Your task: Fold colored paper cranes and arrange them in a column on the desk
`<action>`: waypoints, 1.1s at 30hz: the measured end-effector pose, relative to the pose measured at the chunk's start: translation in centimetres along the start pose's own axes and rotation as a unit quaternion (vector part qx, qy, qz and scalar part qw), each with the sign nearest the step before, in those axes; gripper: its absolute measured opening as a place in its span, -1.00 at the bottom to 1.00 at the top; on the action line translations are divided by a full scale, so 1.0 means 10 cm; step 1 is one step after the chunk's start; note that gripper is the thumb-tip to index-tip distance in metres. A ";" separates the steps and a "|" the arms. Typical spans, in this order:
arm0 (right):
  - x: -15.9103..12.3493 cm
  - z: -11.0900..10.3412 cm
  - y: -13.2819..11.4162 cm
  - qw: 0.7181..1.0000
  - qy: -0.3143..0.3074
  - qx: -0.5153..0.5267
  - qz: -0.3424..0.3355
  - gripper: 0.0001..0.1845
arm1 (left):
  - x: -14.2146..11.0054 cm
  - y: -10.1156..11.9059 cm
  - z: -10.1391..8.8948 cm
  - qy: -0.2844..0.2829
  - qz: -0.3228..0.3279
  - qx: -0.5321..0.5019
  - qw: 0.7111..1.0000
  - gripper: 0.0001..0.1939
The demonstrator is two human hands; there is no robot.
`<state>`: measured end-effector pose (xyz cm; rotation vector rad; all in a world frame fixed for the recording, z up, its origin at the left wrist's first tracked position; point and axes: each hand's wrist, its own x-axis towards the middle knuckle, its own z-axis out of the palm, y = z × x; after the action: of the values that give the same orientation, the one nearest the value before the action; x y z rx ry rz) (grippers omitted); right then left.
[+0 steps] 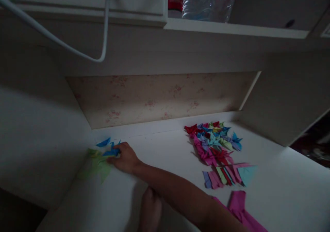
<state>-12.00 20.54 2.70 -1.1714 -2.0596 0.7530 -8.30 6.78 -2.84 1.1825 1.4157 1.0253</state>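
Note:
My right hand (125, 158) reaches across to the left end of the white desk, its fingers closed around a blue paper crane (112, 151). Beside it, near the wall, lie another blue folded paper piece (103, 142) and pale green paper (99, 168), blurred and dim. Below my right forearm is my left hand (151, 204), curled closed; the forearm hides part of it, and whatever it may hold cannot be seen.
On the right stands a cluster of colourful paper cranes (213, 139), with folded paper strips (219, 177) before it. Magenta folded paper (238, 206) lies near my right arm. Overhead are a shelf (232, 29) with bottles (199, 1) and a hanging white cable (104, 36).

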 end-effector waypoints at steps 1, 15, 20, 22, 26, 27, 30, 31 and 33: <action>-0.20 -0.11 0.03 0.999 0.015 0.047 0.000 -0.40 | -0.02 0.00 0.00 0.006 0.018 -0.002 1.000 -0.72; -2.84 -1.61 0.72 0.859 0.202 0.449 0.140 -0.64 | -0.22 0.02 0.16 -0.001 -0.012 -0.040 0.999 -0.63; -2.85 -1.50 0.88 0.868 0.291 0.378 0.140 -0.69 | -0.51 0.12 0.57 -0.092 0.000 -0.055 0.994 -0.52; -2.87 -1.48 0.87 0.890 0.289 0.335 0.114 -0.79 | -0.58 0.12 0.72 -0.126 0.007 -0.071 0.989 -0.52; -2.94 -1.47 0.84 0.892 0.254 0.360 0.100 -0.86 | -0.61 0.08 0.87 -0.164 0.015 -0.090 0.982 -0.58; -2.96 -1.46 0.84 0.889 0.247 0.372 0.102 -0.86 | -0.61 0.07 0.88 -0.168 0.015 -0.092 0.981 -0.60; -2.97 -1.45 0.85 0.883 0.226 0.398 0.106 -0.86 | -0.61 0.05 0.87 -0.172 0.013 -0.089 0.981 -0.63; -2.97 -1.44 0.86 0.882 0.219 0.405 0.106 -0.85 | -0.61 0.05 0.86 -0.172 0.013 -0.088 0.981 -0.63; -2.98 -1.43 0.86 0.882 0.201 0.413 0.104 -0.84 | -0.62 0.06 0.85 -0.168 0.011 -0.087 0.982 -0.64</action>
<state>15.10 0.34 -2.08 -0.9283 -1.0741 1.2090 0.46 0.86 -2.56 1.1797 1.0296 0.8956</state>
